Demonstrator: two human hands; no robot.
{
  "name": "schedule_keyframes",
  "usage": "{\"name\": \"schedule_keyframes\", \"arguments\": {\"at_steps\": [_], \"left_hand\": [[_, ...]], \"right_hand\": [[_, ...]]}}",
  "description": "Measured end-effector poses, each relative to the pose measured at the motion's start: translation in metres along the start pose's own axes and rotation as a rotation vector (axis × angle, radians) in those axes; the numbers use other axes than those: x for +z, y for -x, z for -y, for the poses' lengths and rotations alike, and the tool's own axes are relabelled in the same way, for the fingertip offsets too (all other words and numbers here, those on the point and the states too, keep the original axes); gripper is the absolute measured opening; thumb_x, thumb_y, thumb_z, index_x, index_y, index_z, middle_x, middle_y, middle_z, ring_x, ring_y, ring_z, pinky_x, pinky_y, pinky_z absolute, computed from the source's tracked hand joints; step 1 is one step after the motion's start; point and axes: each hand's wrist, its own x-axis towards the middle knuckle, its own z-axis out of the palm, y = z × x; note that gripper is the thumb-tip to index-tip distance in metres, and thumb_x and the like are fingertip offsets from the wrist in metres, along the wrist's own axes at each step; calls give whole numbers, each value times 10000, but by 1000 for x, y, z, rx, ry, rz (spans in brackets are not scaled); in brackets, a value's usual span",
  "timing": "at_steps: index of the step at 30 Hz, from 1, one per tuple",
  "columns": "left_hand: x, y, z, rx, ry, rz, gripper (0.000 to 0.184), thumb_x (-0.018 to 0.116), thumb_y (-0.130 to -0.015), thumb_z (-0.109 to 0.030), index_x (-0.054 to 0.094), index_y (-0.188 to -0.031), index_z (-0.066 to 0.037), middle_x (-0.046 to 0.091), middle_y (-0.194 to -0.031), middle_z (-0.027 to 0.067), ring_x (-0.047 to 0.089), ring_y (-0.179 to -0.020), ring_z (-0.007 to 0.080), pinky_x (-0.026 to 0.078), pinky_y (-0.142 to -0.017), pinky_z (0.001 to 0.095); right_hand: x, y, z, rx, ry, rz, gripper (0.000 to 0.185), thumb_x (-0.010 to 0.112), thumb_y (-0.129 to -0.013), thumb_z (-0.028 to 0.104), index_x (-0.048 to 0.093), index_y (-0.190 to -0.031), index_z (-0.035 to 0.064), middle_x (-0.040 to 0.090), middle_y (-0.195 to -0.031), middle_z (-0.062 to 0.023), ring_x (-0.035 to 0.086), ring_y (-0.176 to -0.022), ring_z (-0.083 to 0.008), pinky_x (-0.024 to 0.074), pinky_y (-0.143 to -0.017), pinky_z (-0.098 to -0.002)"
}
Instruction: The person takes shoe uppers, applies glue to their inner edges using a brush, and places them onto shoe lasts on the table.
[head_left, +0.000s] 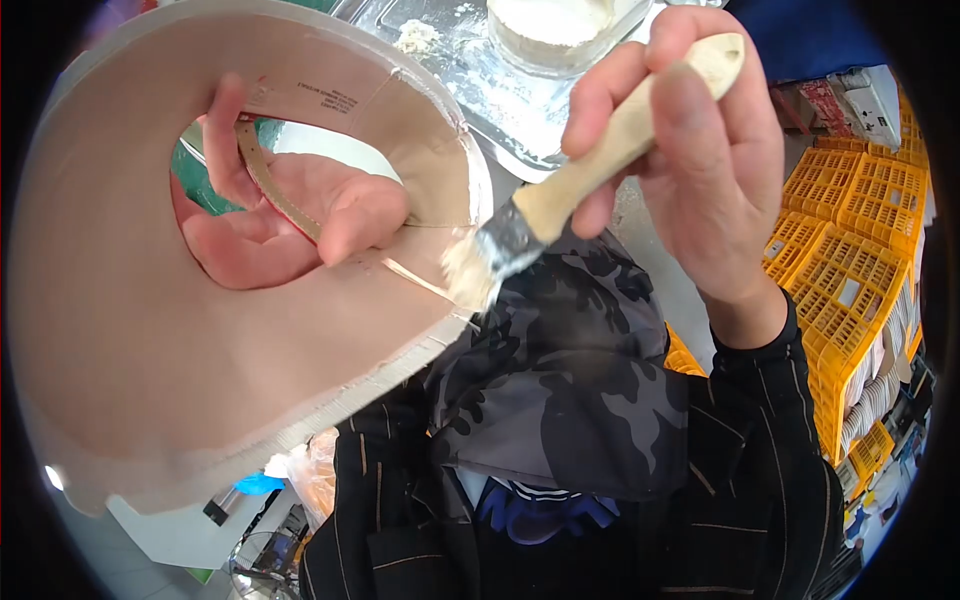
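A pale beige-pink shoe upper (130,290) fills the left side of the head view, close to the camera. My left hand (290,215) reaches through its oval opening, with bent fingers holding it around a thin strap (268,180) edged in red. Dark print shows on the upper's inner band. In my right hand (715,150) is a flat paintbrush (600,150), its pale wooden handle gripped between thumb and fingers. Whitish paste coats the brush's bristles and metal band. The bristles are at the upper's right edge, beside a thin light strip (420,278); whitish material lines that edge.
Behind the hands, a metal tray (460,65) smeared with white residue bears a clear tub (550,50) of white paste. Yellow plastic crates (850,210) stack up on the right. My dark jacket and a camouflage-patterned cloth (570,390) occupy the bottom.
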Motion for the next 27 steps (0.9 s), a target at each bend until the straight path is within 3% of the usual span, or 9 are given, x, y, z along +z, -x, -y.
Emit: {"name": "schedule_keyframes", "arguments": {"at_steps": [3, 7, 11, 13, 16, 18, 19, 21, 27], "left_hand": [[0, -1, -4, -133, 69, 10, 477, 280, -976, -381, 310, -1311, -42, 262, -1337, 227, 493, -1066, 409, 549, -782, 446], [-7, 1, -3, -264, 113, -32, 529, 329, -955, -432, 293, -1313, -44, 334, -1299, 247, 510, -1053, 398, 520, -825, 442], [-48, -29, 3, -771, 25, 416, 570, 380, -937, -442, 266, -1302, -19, 524, -1120, 230, 521, -1067, 306, 445, -902, 422], [-54, -26, 7, -964, 49, 261, 415, 319, -920, -246, 422, -1214, 27, 557, -1016, 137, 516, -1009, 231, 364, -929, 329], [-76, -39, 56, -1529, 644, -20, 383, 478, -902, -183, 413, -1229, 5, 556, -1031, 92, 534, -919, 171, 426, -835, 313], [-77, -54, 83, -1244, 137, 573, 377, 552, -853, -148, 467, -1185, 10, 565, -1007, 86, 546, -889, 182, 444, -797, 324], [-74, -58, 106, -900, 9, 760, 348, 560, -835, -156, 515, -1138, 9, 585, -992, 110, 565, -885, 233, 438, -803, 339], [-62, -60, 147, -977, -72, 890, 339, 563, -823, -166, 531, -1116, 2, 593, -983, 158, 576, -906, 279, 434, -807, 347], [18, -39, 264, -888, -295, 1119, 198, 523, -803, -147, 589, -962, -49, 616, -928, 212, 580, -908, 385, 453, -775, 433]], "right_hand": [[-13, -8, -15, -104, 130, 19, 221, 425, -949, 221, 314, -1033, 50, 595, -795, -171, 588, -584, -136, 502, -497, -225], [-15, -31, -28, -482, 438, 205, 180, 411, -956, 135, 343, -1080, 23, 598, -913, -170, 605, -680, -138, 514, -582, -212], [12, -63, -21, -691, 565, 207, 178, 424, -942, 68, 342, -1089, 10, 592, -948, -187, 610, -762, -152, 524, -666, -239], [24, -70, -7, -735, 607, 221, 182, 436, -934, 62, 349, -1085, 8, 593, -951, -194, 608, -803, -167, 528, -676, -248], [26, -98, 27, -700, 642, 335, 174, 431, -927, 49, 374, -1086, 10, 594, -946, -171, 601, -836, -160, 515, -673, -237], [31, -122, 52, -598, 669, 391, 149, 425, -930, 60, 410, -1073, 23, 593, -910, -114, 586, -820, -114, 495, -642, -197], [28, -139, 63, -559, 704, 460, 136, 431, -935, 84, 422, -1060, 32, 592, -890, -90, 577, -789, -93, 483, -622, -183], [19, -173, 77, -484, 784, 569, 105, 432, -949, 140, 442, -1016, 60, 590, -850, -32, 540, -672, -41, 446, -571, -156], [12, -194, 83, -197, 729, 564, 124, 462, -932, 166, 438, -986, 57, 597, -802, -37, 520, -609, -35, 436, -550, -158]]}}
